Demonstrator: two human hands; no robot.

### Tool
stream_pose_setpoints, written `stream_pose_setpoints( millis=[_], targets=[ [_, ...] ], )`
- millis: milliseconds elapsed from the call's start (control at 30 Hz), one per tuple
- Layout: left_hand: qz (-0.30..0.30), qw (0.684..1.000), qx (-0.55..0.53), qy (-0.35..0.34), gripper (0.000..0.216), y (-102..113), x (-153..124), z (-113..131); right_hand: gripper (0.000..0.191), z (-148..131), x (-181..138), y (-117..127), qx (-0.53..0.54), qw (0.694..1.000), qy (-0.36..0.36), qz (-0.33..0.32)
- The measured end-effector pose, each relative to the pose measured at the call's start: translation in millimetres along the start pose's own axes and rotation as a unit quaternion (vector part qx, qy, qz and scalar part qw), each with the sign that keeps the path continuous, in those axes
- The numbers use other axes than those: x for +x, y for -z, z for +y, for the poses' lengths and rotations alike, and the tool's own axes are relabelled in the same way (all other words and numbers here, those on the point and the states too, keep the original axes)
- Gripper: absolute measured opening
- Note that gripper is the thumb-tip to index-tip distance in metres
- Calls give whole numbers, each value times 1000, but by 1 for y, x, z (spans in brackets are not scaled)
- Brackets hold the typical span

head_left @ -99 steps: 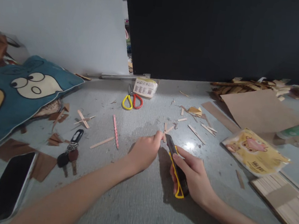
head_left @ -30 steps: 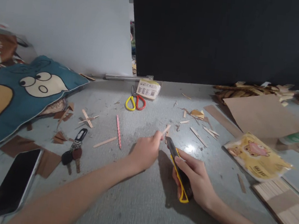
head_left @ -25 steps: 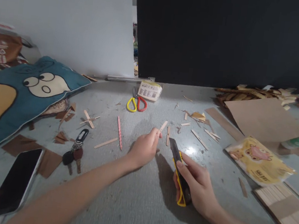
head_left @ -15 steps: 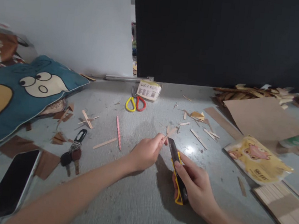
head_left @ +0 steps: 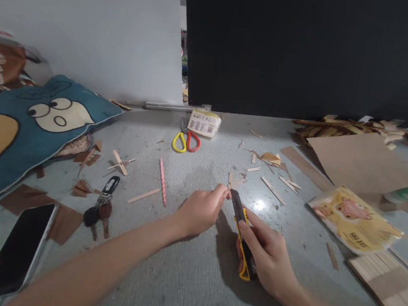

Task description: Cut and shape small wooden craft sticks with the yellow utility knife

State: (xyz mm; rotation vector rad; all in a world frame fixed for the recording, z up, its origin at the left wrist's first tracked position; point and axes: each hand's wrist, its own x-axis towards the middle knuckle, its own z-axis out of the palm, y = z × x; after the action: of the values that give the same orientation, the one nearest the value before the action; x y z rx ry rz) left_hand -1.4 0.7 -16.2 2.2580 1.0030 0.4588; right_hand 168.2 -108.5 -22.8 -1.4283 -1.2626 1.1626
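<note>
My left hand pinches a short wooden craft stick against the grey surface, fingertips at its near end. My right hand grips a black and yellow utility knife, whose tip sits right beside the left fingertips at the stick. Another short stick piece lies just beyond them.
Red and yellow scissors, a pink pencil, keys, a phone and a blue cushion lie to the left. Cut sticks, brown cardboard, a yellow packet and a stick panel lie to the right.
My left hand lifted the stick piece, then brought it back down onto the surface. The knife tip has moved in close to my left fingertips.
</note>
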Motion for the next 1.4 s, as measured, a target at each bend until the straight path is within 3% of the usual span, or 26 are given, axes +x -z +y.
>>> stream_pose_setpoints(
  millis=[200,467,800,1100,1400],
  targets=[
    [-1,997,78,-29,29,-3,-1,-3,43,-3,3,0,1,1000,-3,0],
    [-17,991,125,-49,24,-4,-1,-6,47,-15,5,2,75,994,-74,-29],
    [12,999,8,37,36,-1,3,0,49,-17,4,0,137,981,-122,-63],
    [21,998,-47,34,36,3,2,3,48,-12,3,-2,104,989,-90,-51],
    [17,999,-23,31,36,0,2,2,44,-7,1,-2,84,994,-64,-40]
  ],
)
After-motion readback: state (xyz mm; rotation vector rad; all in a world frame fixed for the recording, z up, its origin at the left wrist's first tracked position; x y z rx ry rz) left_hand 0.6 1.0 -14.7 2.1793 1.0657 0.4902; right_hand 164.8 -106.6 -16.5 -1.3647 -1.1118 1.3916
